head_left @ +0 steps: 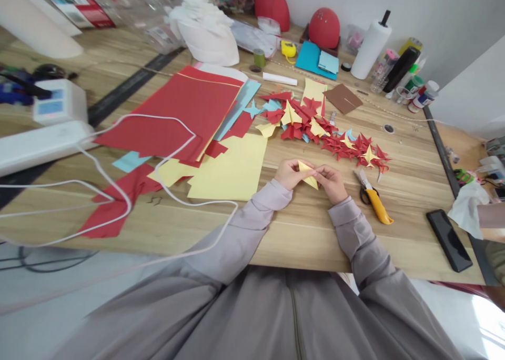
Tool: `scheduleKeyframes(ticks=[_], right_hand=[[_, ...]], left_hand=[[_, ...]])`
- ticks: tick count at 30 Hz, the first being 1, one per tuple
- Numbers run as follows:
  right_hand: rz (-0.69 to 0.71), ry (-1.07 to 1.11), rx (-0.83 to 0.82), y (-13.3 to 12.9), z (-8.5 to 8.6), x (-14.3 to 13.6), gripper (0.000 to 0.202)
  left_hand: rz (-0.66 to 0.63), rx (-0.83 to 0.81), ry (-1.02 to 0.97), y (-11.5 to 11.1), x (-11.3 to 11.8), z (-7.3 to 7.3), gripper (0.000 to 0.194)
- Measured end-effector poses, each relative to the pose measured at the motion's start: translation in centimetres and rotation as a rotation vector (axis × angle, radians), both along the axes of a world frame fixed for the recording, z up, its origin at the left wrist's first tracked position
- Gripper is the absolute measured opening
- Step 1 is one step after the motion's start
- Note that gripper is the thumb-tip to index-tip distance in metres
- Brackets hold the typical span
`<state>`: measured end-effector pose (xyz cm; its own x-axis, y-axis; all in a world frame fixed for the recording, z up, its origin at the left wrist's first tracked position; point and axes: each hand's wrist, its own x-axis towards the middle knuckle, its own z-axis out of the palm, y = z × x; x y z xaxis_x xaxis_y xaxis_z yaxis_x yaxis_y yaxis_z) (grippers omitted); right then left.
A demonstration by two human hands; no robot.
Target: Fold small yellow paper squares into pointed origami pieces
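Between my two hands is a small folded piece of yellow paper, held just above the wooden table. My left hand pinches its left side, fingers closed on it. On the other side my right hand grips the paper's right edge with thumb and fingertips. Just beyond lies a long heap of folded paper stars, mostly red with some yellow and blue. To the right of my right hand rests a utility knife with an orange handle, lying over black-handled scissors.
Red paper sheets, a yellow sheet and red scraps lie on the left, crossed by a white cable. A black phone lies near the right edge. Bottles stand at the back right. Another person's arm shows far right.
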<state>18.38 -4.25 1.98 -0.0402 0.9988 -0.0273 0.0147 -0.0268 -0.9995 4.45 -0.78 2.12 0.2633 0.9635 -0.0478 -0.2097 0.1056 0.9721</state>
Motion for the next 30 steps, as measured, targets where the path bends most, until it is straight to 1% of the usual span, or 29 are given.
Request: scheduleKeyframes(ticks=[7,11,15,21,26,30], right_hand=[[0.054,-0.058,0.087,0.07,-0.54,0.29,0.026],[0.062,-0.087,0.066,0.10,-0.63,0.31,0.029],[0.060,-0.048,0.038,0.05,-0.56,0.17,0.029],[0.082,0.000,0.009,-0.13,-0.37,0.03,0.027],[0.086,-0.014,-0.001,-0.10,-0.48,0.05,0.025],[0.060,0.002,0.006,-0.03,-0.42,-0.04,0.026]], left_hand=[[0.055,-0.010,0.028,0.00,-0.07,0.23,0.032],[0.057,-0.030,0.011,0.05,-0.13,0.29,0.030],[0.077,-0.035,0.000,-0.08,-0.04,0.27,0.030],[0.066,-0.059,-0.044,0.10,-0.07,0.05,0.035],[0.127,-0.084,-0.048,0.44,0.01,-0.27,0.036],[0.085,-0.031,-0.004,0.30,0.03,-0.24,0.037]])
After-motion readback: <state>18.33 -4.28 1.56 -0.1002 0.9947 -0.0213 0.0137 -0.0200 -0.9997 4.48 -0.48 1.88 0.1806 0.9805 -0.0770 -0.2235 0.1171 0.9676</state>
